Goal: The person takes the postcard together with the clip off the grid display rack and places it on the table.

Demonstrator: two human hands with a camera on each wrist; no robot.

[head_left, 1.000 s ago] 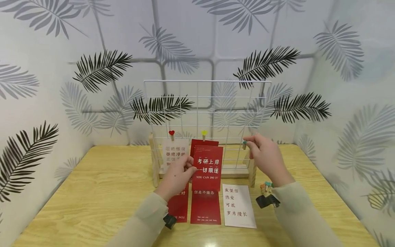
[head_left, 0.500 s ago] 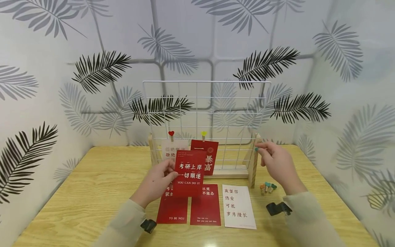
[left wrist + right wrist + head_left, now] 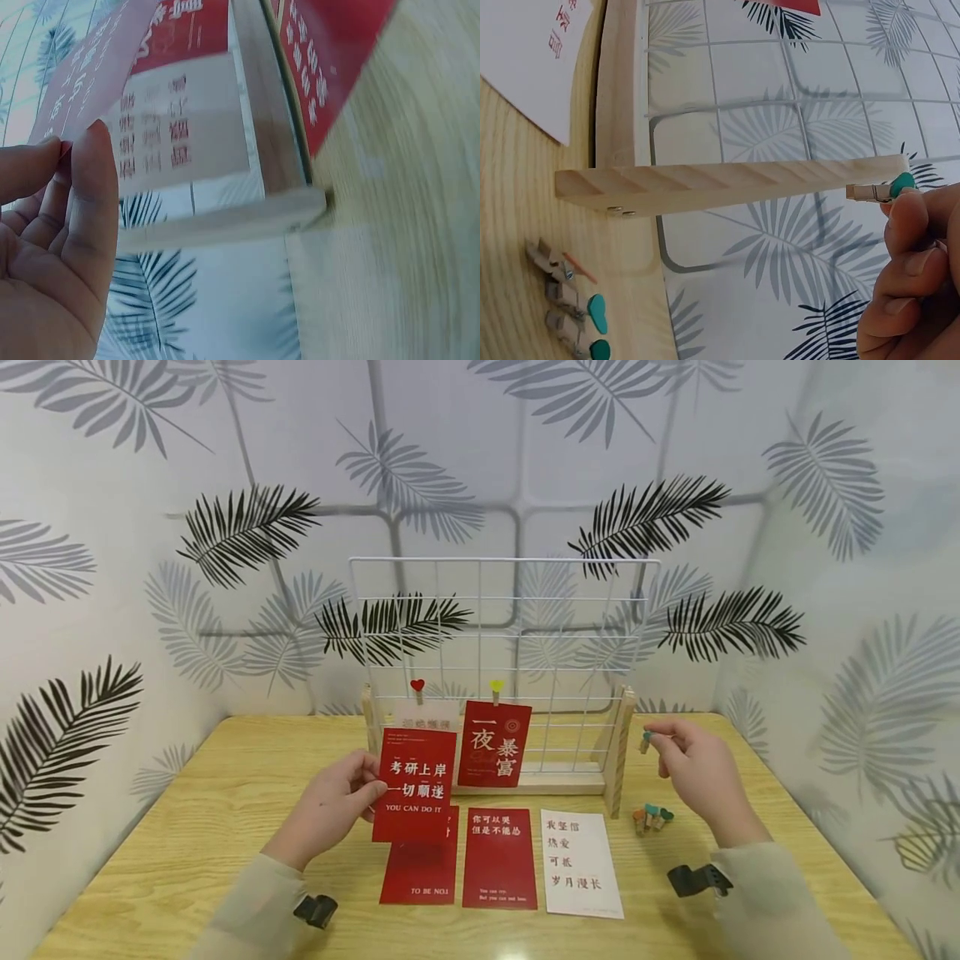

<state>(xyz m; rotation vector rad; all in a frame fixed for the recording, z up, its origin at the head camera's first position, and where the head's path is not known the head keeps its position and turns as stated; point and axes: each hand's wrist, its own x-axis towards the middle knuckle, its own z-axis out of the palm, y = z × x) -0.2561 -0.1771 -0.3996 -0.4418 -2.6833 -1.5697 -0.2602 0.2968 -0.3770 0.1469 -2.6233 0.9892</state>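
Note:
My left hand (image 3: 330, 806) pinches a red card (image 3: 415, 785) with white writing by its left edge, in front of the rack's left part. My right hand (image 3: 701, 777) holds a small wooden clothespin (image 3: 871, 193) with a teal heart, to the right of the rack's wooden post. On the white wire grid rack (image 3: 573, 635), a red heart clothespin (image 3: 418, 687) holds a white card (image 3: 187, 135), partly hidden behind the held card in the head view. Beside it, a yellow heart clothespin (image 3: 497, 689) holds a hanging red card (image 3: 495, 743).
In front of the rack lie a red card (image 3: 420, 877), partly covered by the held one, another red card (image 3: 500, 864) and a white card (image 3: 581, 864). Several heart clothespins (image 3: 651, 818) sit in a cluster right of the rack's wooden post (image 3: 618, 752). A leaf-patterned wall stands behind.
My left hand has carried the red card left and slightly down, uncovering the hanging red card. My right hand has drawn the clothespin away from the grid, rightward past the post.

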